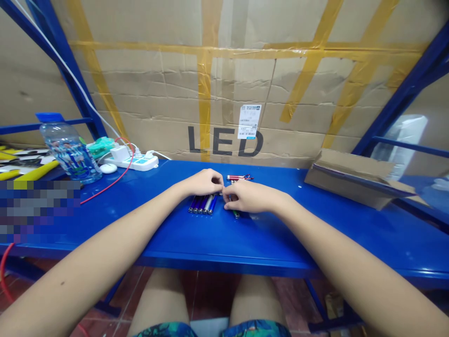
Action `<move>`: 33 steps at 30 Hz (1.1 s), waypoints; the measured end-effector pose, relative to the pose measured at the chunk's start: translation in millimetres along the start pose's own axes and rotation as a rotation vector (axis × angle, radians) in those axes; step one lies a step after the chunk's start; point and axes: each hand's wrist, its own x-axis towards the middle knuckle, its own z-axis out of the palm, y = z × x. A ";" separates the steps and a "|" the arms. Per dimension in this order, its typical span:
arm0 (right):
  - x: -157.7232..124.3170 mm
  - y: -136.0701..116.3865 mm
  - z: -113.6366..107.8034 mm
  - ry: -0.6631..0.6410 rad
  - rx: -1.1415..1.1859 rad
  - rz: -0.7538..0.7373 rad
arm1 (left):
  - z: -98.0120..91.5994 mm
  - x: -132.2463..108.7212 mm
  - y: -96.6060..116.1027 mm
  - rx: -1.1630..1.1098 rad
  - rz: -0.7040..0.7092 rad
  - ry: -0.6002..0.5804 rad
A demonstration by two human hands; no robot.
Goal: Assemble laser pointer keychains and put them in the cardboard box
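My left hand (205,181) rests with curled fingers on the top ends of a row of small pen-like tubes (202,204), blue and silver, lying side by side on the blue table (168,234). My right hand (245,196) is closed in a pinch right beside it, fingertips meeting the left hand's at the row's upper right end. What the pinch holds is too small to make out. A green tube tip (236,214) pokes out under my right hand. A red tube with a clip (238,177) lies just behind the hands.
A water bottle (70,152), a white power strip (131,161) with a red cable and a white mouse stand at the back left. An open cardboard box (354,180) sits at the right. A taped cardboard wall marked LED closes the back.
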 end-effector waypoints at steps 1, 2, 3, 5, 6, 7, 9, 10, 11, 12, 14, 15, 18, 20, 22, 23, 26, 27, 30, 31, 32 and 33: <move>-0.9 -2.8 0.1 -0.005 -0.023 0.025 | 0.0 0.0 -0.3 0.009 0.008 0.016; -1.8 -5.0 0.1 -0.010 -0.047 0.058 | 0.1 0.1 -0.9 0.019 0.016 0.038; -3.0 -6.3 -0.3 -0.014 -0.073 0.095 | 0.1 0.2 -1.4 0.031 0.022 0.064; -6.6 -4.4 -3.6 -0.002 -0.109 0.165 | 0.6 0.7 -1.7 0.071 0.030 0.129; -9.3 -0.5 -6.7 0.024 -0.107 0.193 | 1.1 1.2 -0.9 0.113 0.042 0.160; -12.5 5.4 -10.6 0.069 -0.082 0.219 | 2.0 1.8 0.9 0.171 0.062 0.184; -19.8 22.8 -19.4 0.219 0.030 0.277 | 5.4 3.3 7.8 0.323 0.131 0.200; -23.4 33.3 -23.4 0.290 0.083 0.315 | 8.0 4.0 12.8 0.404 0.172 0.194; -26.6 44.1 -26.6 0.357 0.130 0.328 | 11.2 4.7 18.5 0.481 0.209 0.176; -29.1 54.4 -28.9 0.424 0.167 0.338 | 14.7 5.1 24.6 0.553 0.239 0.156; -31.7 71.4 -30.2 0.517 0.169 0.352 | 21.7 5.5 36.1 0.665 0.282 0.127; -31.7 77.1 -29.5 0.546 0.155 0.356 | 24.8 5.5 40.7 0.699 0.296 0.114; -28.7 82.3 -25.2 0.573 0.117 0.348 | 30.4 5.1 47.8 0.764 0.285 0.087; -25.9 78.8 -22.2 0.557 0.122 0.336 | 31.8 5.1 47.7 0.793 0.268 0.081; -23.9 73.8 -20.0 0.520 0.132 0.330 | 32.7 5.4 45.9 0.807 0.264 0.082; -23.2 71.8 -19.1 0.500 0.133 0.332 | 33.2 5.6 45.0 0.808 0.263 0.083; -22.0 69.2 -17.1 0.461 0.108 0.332 | 34.9 6.2 44.2 0.804 0.256 0.074; -21.8 69.4 -16.6 0.458 0.097 0.333 | 35.4 6.3 44.5 0.806 0.254 0.069; -21.6 71.0 -15.9 0.456 0.078 0.335 | 35.9 6.2 46.3 0.815 0.255 0.056; -21.6 71.3 -15.9 0.453 0.075 0.334 | 35.7 6.0 46.8 0.809 0.254 0.054; -21.7 71.5 -15.9 0.449 0.073 0.333 | 35.4 5.8 47.3 0.796 0.250 0.053; -21.8 71.4 -16.0 0.445 0.072 0.333 | 35.0 5.4 47.7 0.778 0.242 0.052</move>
